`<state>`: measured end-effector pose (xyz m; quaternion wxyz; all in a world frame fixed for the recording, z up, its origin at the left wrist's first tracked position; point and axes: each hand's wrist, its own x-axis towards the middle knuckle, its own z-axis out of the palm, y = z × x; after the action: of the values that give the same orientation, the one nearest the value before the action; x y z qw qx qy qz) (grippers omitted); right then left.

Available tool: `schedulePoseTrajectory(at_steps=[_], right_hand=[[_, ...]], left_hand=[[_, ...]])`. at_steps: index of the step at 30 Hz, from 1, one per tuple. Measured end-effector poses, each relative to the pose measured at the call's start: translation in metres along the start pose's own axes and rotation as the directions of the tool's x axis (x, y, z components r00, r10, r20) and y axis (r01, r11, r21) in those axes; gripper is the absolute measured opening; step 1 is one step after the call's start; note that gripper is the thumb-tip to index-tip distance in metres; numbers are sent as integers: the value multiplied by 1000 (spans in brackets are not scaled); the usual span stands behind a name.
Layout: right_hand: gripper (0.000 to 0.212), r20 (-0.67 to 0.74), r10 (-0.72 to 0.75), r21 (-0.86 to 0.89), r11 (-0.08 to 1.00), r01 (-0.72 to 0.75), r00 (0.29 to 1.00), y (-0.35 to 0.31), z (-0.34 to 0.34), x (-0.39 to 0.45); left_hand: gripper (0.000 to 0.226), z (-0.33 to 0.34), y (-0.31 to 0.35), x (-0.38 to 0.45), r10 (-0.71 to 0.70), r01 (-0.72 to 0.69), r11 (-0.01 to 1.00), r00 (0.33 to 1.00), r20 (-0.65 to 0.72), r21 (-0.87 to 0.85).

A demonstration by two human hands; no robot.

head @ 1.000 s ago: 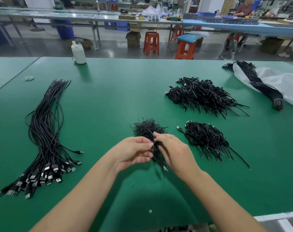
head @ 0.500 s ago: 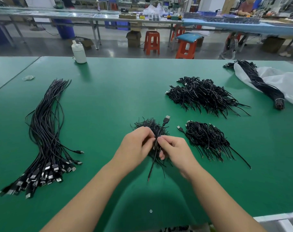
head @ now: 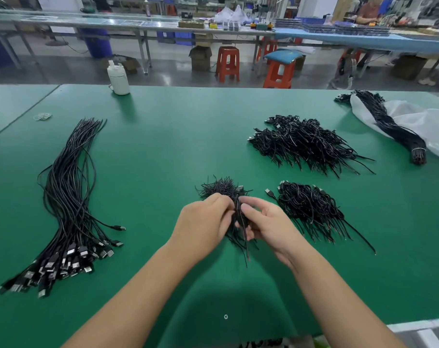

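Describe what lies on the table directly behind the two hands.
A small heap of short black ties lies there. The left hand, the right hand and the cable they grip cover its near edge.

Bare forearms (head: 138, 285) above the bench (head: 163, 146) near edge; left hand (head: 203, 222) and right hand (head: 268, 222) bare, nails short and plain.

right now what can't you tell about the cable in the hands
Head view: the left hand and right hand cover most of the black cable, so its wraps can't be counted.
Head view: any tie on it is too thin, black on black.
Head view: dark items at the bottom edge are cut off.
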<state>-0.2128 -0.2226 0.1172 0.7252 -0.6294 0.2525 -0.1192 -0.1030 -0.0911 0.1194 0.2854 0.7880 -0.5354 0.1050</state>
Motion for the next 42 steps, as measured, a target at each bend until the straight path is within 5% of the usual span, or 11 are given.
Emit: schedulePoseTrajectory(at_steps=[5, 11, 15, 19, 23, 27, 34, 38, 42], right_hand=[[33, 14, -131, -53, 990, 132, 991, 2, 1, -3], [11, -78, -245, -306, 928, 211, 966, 1, 2, -5], [4, -42, -198, -354, 920, 171, 979, 4, 3, -3], [10, -78, -154, -275, 953, 127, 985, 8, 5, 1], [11, -68, -119, -182, 978, 105, 991, 12, 3, 1], [14, 19, -88, -27, 996, 89, 996, 9, 3, 0], [32, 181, -79, 8, 997, 79, 980, 5, -9, -2], [14, 50, -164, -239, 956, 172, 985, 3, -8, -1], [38, 51, -180, -436, 881, 184, 982, 3, -11, 4]], left_hand=[[16, 1, -5, 8, -384, 425, 832, 905, 182, -356], [15, 0, -9, 4, -374, 531, 613, 847, 378, -584], [17, -1, -8, 1, -312, 428, 755, 901, 301, -498], [9, -5, -3, -1, -91, 128, 953, 986, 143, -275], [1, -4, -4, -4, 109, -82, 975, 986, 123, -207], [1, -2, -4, -5, 70, -48, 971, 994, 82, -235], [17, 0, -10, 0, -270, 313, 829, 950, 159, -464], [20, 1, -2, 2, -196, 237, 871, 971, 136, -431], [7, 3, 2, 2, -10, 30, 968, 997, 81, -249]])
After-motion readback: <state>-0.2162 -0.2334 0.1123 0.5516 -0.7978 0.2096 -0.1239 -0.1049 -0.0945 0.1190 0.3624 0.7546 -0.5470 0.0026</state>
